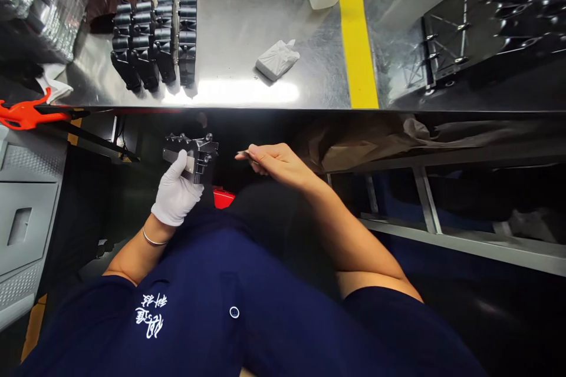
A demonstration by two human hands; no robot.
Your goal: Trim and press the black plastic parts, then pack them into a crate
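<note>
At centre left, the cloth glove (pixel 170 207) on the left hand (pixel 177 191) was plain white, the boxy moulded part (pixel 204 159) glossy black. At upper left, the row of elongated ribbed parts (pixel 165 38) was black too. A yellow stripe (pixel 359 47) crossed the silvery-grey metal bench (pixel 234 23) right of top centre. Below, the navy cloth shirt (pixel 283 330) bore white lettering (pixel 154 327).

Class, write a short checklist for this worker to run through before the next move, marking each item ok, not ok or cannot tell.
1. Black part held in the left hand: ok.
2. Both hands gloved: not ok; the left wears a white glove, the right hand is bare.
3. Right hand apart from the black part: ok, a gap shows.
4. Small thin item in the right hand identified: cannot tell, mostly hidden.
5. Row of similar parts on the bench: ok.
</note>
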